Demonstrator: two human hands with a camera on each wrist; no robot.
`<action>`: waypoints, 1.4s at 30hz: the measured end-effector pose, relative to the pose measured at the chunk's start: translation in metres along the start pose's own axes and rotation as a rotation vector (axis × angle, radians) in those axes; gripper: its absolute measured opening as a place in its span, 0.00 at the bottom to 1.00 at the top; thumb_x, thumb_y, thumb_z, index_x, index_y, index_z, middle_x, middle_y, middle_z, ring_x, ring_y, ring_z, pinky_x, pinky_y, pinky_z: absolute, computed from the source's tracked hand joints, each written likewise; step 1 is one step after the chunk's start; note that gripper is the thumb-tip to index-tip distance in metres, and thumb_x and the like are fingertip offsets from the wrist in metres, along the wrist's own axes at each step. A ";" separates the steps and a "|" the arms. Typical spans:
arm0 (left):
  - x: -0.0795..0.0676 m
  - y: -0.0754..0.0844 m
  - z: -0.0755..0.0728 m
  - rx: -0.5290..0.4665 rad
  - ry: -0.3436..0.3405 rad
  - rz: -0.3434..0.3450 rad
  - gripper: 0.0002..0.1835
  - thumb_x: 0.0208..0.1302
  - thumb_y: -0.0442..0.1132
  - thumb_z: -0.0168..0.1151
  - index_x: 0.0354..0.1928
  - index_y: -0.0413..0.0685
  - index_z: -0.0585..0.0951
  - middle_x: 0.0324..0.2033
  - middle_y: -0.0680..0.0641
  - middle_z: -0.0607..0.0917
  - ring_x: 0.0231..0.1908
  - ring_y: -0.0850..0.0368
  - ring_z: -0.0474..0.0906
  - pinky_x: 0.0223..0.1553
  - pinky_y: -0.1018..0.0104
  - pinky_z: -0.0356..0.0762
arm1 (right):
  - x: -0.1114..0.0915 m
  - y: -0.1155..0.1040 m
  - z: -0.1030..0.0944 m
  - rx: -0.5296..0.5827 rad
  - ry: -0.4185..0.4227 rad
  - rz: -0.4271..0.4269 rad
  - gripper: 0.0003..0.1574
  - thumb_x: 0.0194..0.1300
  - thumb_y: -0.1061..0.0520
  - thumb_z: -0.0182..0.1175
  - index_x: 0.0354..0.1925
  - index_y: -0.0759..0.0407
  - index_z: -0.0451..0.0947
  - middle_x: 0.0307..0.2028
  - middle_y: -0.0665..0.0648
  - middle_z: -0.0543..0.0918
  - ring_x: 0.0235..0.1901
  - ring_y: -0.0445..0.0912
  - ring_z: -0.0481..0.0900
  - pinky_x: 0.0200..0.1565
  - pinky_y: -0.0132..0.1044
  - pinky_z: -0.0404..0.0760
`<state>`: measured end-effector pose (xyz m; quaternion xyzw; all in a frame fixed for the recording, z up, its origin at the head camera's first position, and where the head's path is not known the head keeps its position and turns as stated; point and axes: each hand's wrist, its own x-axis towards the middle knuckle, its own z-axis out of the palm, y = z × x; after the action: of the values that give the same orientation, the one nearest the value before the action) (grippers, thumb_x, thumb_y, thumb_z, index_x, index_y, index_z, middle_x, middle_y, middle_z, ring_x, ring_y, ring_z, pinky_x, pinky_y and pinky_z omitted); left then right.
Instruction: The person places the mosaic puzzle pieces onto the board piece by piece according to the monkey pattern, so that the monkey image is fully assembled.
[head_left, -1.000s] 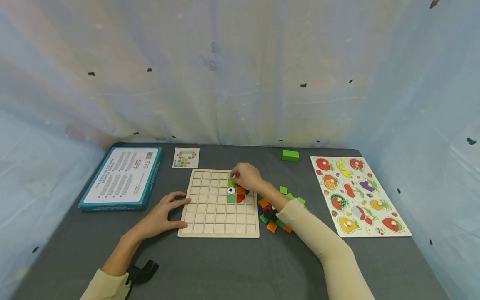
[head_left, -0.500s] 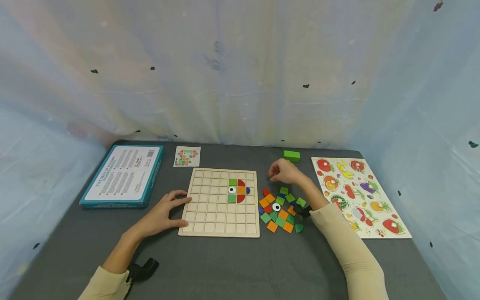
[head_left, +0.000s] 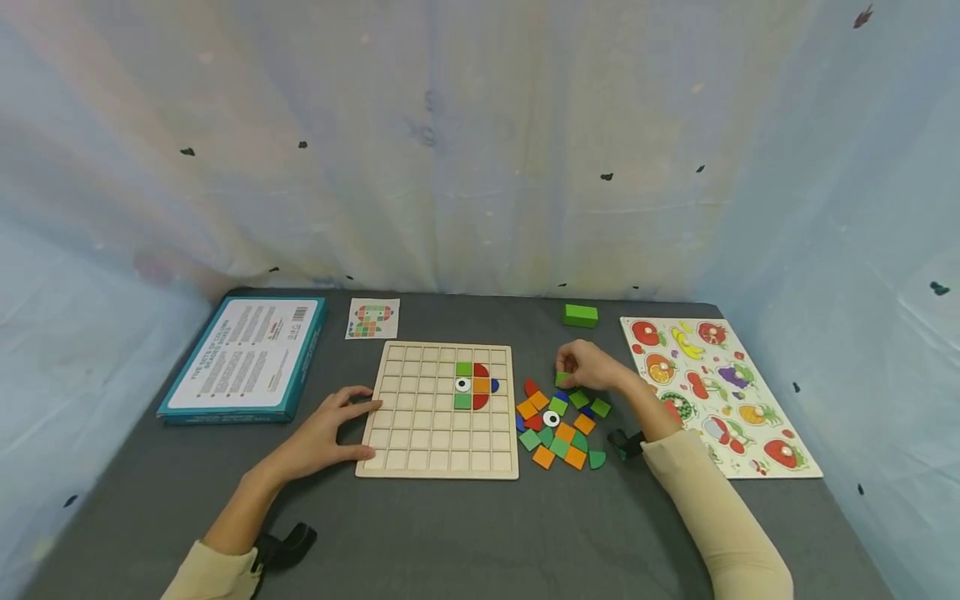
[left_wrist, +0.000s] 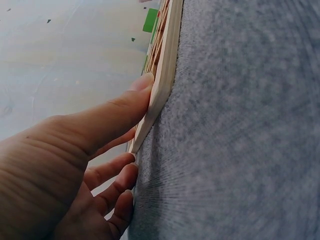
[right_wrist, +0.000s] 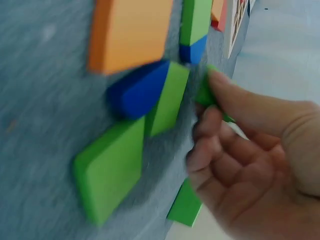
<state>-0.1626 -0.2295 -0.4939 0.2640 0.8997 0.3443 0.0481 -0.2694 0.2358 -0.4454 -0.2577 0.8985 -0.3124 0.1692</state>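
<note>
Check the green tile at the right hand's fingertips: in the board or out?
Out. The right hand pinches the green tile beside the loose pieces, clear of the wooden board.

Round the board (head_left: 427, 417) on our counter (head_left: 420, 533) we have box (head_left: 240, 358) at ten o'clock, card (head_left: 372, 318) at eleven, block (head_left: 580, 317) at two, tiles (head_left: 566, 432) then puzzle (head_left: 720, 400) at three.
</note>
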 end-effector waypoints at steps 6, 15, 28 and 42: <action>0.000 0.001 0.001 -0.006 -0.003 0.005 0.40 0.57 0.52 0.75 0.69 0.41 0.73 0.67 0.37 0.65 0.66 0.33 0.59 0.55 0.32 0.64 | 0.027 -0.020 0.012 0.130 0.075 -0.077 0.08 0.66 0.72 0.59 0.45 0.73 0.78 0.33 0.63 0.83 0.29 0.56 0.82 0.36 0.47 0.82; 0.000 0.000 -0.001 0.001 0.010 0.015 0.40 0.57 0.52 0.74 0.69 0.42 0.73 0.68 0.37 0.65 0.66 0.33 0.58 0.54 0.31 0.64 | 0.087 -0.067 0.038 0.223 0.021 -0.173 0.08 0.67 0.72 0.59 0.44 0.73 0.79 0.33 0.63 0.80 0.30 0.57 0.81 0.35 0.42 0.82; 0.000 -0.001 0.001 0.013 0.009 0.006 0.41 0.56 0.52 0.75 0.69 0.42 0.73 0.67 0.37 0.66 0.65 0.34 0.59 0.55 0.32 0.65 | 0.119 -0.105 0.065 -0.014 -0.021 -0.157 0.07 0.64 0.69 0.66 0.42 0.65 0.83 0.35 0.57 0.83 0.35 0.47 0.79 0.39 0.35 0.77; 0.001 0.000 0.000 0.009 0.006 0.012 0.40 0.56 0.52 0.75 0.68 0.41 0.74 0.67 0.37 0.66 0.65 0.33 0.59 0.55 0.32 0.64 | 0.109 -0.110 0.071 -0.172 0.036 -0.149 0.13 0.66 0.63 0.66 0.49 0.62 0.86 0.38 0.56 0.83 0.38 0.47 0.79 0.38 0.36 0.76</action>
<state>-0.1633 -0.2291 -0.4943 0.2687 0.8998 0.3413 0.0419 -0.2856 0.0666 -0.4428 -0.3318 0.9032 -0.2507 0.1065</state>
